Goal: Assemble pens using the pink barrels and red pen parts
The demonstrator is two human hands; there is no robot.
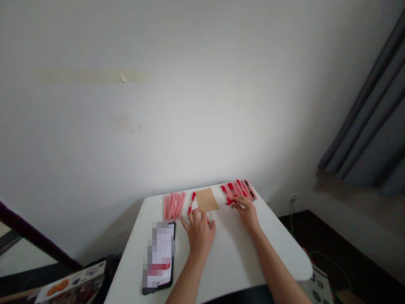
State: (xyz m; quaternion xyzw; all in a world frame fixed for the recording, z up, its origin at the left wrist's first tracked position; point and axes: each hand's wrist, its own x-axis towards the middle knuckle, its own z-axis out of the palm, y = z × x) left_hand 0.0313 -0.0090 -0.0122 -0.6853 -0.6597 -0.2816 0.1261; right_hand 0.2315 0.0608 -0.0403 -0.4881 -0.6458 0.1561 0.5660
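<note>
Two hands: both are mine, palms down on the white surface (pixel 228 261), and they are near each other.
Left hand (pixel 199 231): my fingers (pixel 193 216) are loosely spread and a little curled. The tips lie at the near end of a single red pen (pixel 191 202) and just short of the brown card (pixel 206 199). A sliver of red shows beside the thumb, but I cannot tell whether anything is gripped underneath.
Right hand (pixel 248 213): my fingers are stretched out almost straight, and the tips rest on the near ends of the red pens (pixel 238 189). I see no grip closed around any of them.
Red pens: a bunch lying side by side at the far right edge of the surface, slightly fanned, with one darker pen at the right of the bunch.
Pink pens (pixel 174 204): a second bunch at the far left, lying parallel, pale and uniform, untouched, with the single red pen just to its right.
Brown card: flat, plain and rectangular, lying between the two bunches.
Phone (pixel 160 257): it lies face up to the left of my left hand, and its screen is blurred out.
Writing: none that I can read. A printed box (pixel 71 285) below the left edge of the surface carries colourful graphics that are too small to make out.
</note>
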